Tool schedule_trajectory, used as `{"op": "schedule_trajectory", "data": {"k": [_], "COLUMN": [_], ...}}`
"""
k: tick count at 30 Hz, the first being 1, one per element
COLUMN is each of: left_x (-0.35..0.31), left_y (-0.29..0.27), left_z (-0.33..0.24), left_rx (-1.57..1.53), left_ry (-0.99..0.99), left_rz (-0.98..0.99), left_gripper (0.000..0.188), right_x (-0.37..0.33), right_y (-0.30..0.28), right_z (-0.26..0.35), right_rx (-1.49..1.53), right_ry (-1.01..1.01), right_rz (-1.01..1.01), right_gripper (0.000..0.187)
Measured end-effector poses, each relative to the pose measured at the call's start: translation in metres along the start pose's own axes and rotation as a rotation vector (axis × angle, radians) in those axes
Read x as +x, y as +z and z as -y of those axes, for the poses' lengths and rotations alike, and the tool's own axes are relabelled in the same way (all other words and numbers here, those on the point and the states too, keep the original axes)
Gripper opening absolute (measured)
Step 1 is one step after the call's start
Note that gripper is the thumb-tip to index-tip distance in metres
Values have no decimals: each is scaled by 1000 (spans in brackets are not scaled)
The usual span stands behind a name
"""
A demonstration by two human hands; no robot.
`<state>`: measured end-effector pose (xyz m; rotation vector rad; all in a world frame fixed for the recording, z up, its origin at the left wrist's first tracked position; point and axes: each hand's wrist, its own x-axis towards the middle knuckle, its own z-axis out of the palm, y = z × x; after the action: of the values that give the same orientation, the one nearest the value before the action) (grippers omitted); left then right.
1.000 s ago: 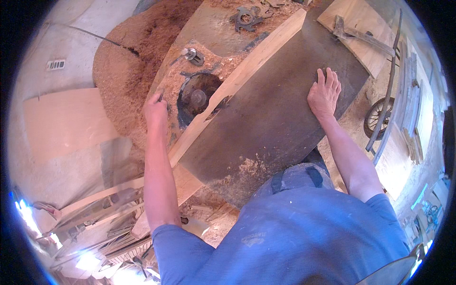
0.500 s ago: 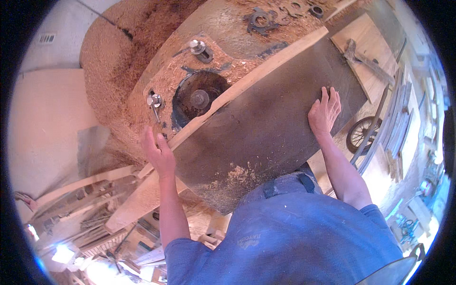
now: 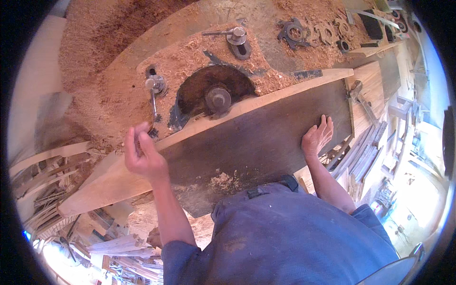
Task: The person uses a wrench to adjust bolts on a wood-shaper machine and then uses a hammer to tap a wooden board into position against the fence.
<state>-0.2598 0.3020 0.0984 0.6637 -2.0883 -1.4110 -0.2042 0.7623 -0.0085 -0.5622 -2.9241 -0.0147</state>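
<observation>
My right hand point(image 3: 318, 136) rests with fingers stretched out on the dark flat tabletop point(image 3: 266, 137), toward its right end. Its palm holds nothing. Near the left end of a long light wooden strip point(image 3: 289, 93), my left hand point(image 3: 145, 154) is raised with bent, slightly blurred fingers. Nothing shows between them. The strip lies along the far edge of the tabletop and passes close in front of a round metal spindle point(image 3: 218, 100) set in a dark round opening. A broad light wooden board point(image 3: 102, 187) reaches out to the left, below my left hand.
Shavings cover the machine casting, which carries two clamp handles point(image 3: 154, 85) point(image 3: 236, 35). Toothed cutter discs point(image 3: 294, 33) lie at the back. A hammer-like tool point(image 3: 363, 99) is by the tabletop's right end. Stacked wood strips point(image 3: 363, 152) stand on the right.
The view has turned and shifted, so the machine appears nearer and more level. My left hand's fingers have bent more, moving left. My right hand stays on the tabletop.
</observation>
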Motion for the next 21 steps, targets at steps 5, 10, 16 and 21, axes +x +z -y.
{"op": "schedule_trajectory", "data": {"k": [5, 10, 16, 21], "left_x": [-3, 15, 19, 20], "left_y": [84, 136, 148, 152], "left_z": [-77, -71, -57, -54], "left_rx": [-188, -45, -161, -256], "left_ry": [94, 38, -86, -116], "left_rz": [652, 867, 836, 878], "left_gripper": [19, 23, 35, 30], "right_x": [2, 0, 1, 2], "right_y": [4, 6, 2, 3], "right_z": [2, 0, 5, 4], "right_rx": [19, 6, 25, 32], "right_ry": [-31, -33, -27, -30], "right_rz": [-6, -6, -15, -22], "right_gripper": [60, 61, 61, 61]}}
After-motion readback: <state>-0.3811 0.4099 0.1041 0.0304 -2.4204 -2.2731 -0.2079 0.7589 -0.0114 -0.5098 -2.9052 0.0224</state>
